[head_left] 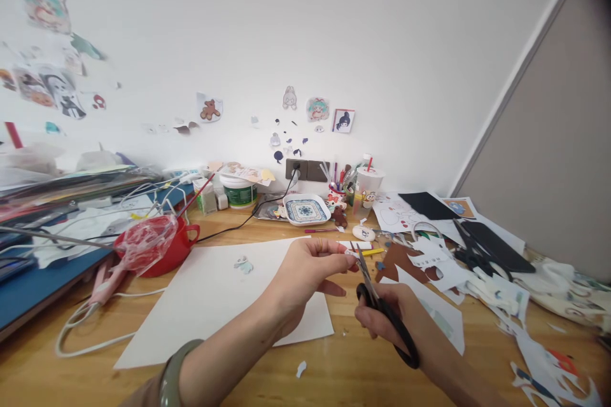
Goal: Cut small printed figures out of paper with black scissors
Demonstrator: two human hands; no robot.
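Observation:
My left hand (305, 273) pinches a small piece of paper (352, 254) between thumb and fingertips; most of it is hidden by them. Black-handled scissors (392, 318) are gripped in my right hand (394, 311), with fingers through the loops. Their blades point up and stand slightly apart, right beside the paper and my left fingertips. Whether they touch the paper I cannot tell. Under and left of my left hand lies a large white sheet (191, 311), with a small pale grey-green cut-out (244, 264) on it.
A red mug (165, 254) and a pink-handled corded tool (105, 280) are at the left. Behind my hands sit a patterned square dish (307, 210) and a lidded drink cup (366, 189). Paper offcuts (436, 264) and a second pair of scissors (477, 254) clutter the right side.

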